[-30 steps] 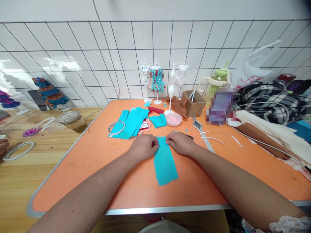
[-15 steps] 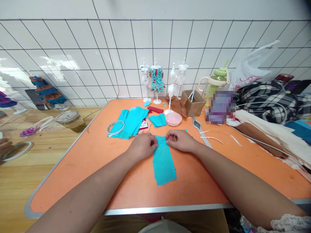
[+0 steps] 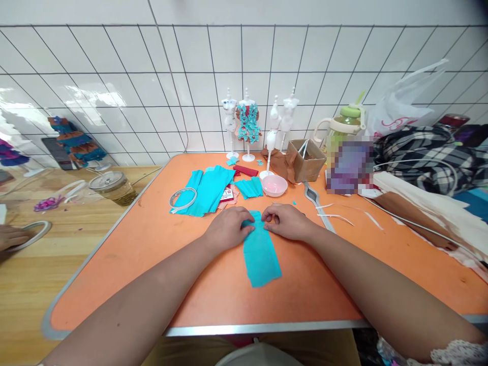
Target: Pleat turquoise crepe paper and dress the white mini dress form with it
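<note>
A turquoise crepe paper strip (image 3: 262,260) lies lengthwise on the orange table, its far end between my two hands. My left hand (image 3: 229,229) has its thumb and curled fingers on the strip's left edge. At the opposite edge, the bent fingers and thumb of my right hand (image 3: 286,221) touch the paper. What the inner fingers grip is partly hidden. Beyond my hands are larger turquoise crepe paper sheets (image 3: 209,190) with a roll of tape (image 3: 183,199) on top, a smaller turquoise piece (image 3: 249,188) and a pink bowl (image 3: 274,186).
Small white mannequins (image 3: 272,137) stand by the tiled wall, one dressed in turquoise bows. A cardboard box (image 3: 306,161), scissors-like grey strap (image 3: 318,206) and thin white strips (image 3: 337,218) lie right. At left, another person's hand (image 3: 13,237) is near a tape roll (image 3: 40,234) and glass jar (image 3: 112,188).
My fingers have loosened and spread a little at the strip's far end, which now lies flatter and wider. The other person's hand at left has moved slightly over the tape roll.
</note>
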Tool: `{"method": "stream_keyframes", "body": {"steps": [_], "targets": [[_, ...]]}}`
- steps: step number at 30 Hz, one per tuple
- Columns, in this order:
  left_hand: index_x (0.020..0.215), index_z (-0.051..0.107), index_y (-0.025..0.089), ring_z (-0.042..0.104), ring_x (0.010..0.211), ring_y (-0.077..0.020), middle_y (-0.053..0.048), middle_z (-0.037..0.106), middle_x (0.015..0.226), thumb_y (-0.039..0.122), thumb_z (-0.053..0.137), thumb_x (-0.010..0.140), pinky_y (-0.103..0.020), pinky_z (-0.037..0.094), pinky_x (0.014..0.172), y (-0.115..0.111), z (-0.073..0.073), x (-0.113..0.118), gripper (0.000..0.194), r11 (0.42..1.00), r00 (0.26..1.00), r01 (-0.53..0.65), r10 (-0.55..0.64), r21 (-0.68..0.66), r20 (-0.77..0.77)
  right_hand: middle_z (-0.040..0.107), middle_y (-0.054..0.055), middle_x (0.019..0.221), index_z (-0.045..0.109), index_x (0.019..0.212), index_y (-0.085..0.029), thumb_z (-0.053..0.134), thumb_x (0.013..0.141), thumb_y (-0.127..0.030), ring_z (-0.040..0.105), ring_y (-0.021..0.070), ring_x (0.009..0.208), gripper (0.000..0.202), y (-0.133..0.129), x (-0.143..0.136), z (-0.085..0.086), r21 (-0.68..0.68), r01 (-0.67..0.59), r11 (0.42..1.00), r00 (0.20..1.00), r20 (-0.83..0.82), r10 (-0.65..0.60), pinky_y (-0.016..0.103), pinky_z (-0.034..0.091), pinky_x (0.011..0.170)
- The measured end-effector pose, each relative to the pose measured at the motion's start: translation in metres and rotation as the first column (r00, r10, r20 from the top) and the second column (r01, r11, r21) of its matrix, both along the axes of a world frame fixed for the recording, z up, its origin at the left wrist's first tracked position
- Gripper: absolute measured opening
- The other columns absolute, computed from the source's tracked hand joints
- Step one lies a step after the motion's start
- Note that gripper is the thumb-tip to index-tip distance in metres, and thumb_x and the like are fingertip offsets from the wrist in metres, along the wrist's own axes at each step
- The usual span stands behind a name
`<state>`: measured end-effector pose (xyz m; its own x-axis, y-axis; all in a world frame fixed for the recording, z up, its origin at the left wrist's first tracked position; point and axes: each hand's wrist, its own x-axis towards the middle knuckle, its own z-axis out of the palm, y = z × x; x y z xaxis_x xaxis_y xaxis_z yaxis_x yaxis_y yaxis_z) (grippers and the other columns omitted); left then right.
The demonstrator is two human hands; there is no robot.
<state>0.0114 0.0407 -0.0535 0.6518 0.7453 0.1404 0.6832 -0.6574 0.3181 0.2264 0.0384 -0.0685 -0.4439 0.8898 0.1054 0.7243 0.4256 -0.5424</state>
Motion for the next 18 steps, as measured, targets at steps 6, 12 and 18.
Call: {"method": "stream_keyframes", "body": {"steps": [6,12,18], "targets": [[0.089,0.066,0.021,0.06,0.086,-0.0195,-0.003,0.067,0.092,0.035,0.059,0.082,-0.031,0.044,0.074,-0.0024,0.0039,0.002,0.016,0.999,0.999,-0.032,0.032,0.015,-0.015,0.062,0.0,0.081,0.069,0.085,-0.022,0.067,0.074,-0.025,0.056,0.013,0.075,0.012,0.0011,-0.0012,-0.0026,0.012,0.026,1.0,0.998,0.049,-0.026,0.023,0.036,0.061],[0.085,0.067,0.021,0.06,0.087,-0.0193,-0.004,0.067,0.092,0.034,0.059,0.083,-0.033,0.042,0.082,0.0003,0.0025,0.0003,0.016,1.0,1.0,-0.003,0.003,0.014,-0.016,0.062,0.0,0.08,0.069,0.086,-0.022,0.067,0.075,-0.026,0.055,0.0132,0.074,0.013,0.0015,-0.0007,-0.0025,0.027,-0.007,1.0,0.999,0.037,0.006,0.023,0.035,0.061],[0.086,0.068,0.021,0.06,0.088,-0.0202,-0.005,0.068,0.092,0.036,0.058,0.083,-0.033,0.042,0.084,0.0001,0.0027,-0.0002,0.018,1.0,1.0,-0.013,0.013,-0.002,-0.017,0.064,-0.001,0.079,0.07,0.084,-0.023,0.066,0.076,-0.026,0.056,0.0128,0.072,0.01,-0.0001,-0.0041,0.0013,0.006,0.05,0.999,0.997,0.055,-0.05,0.023,0.034,0.058]]}}
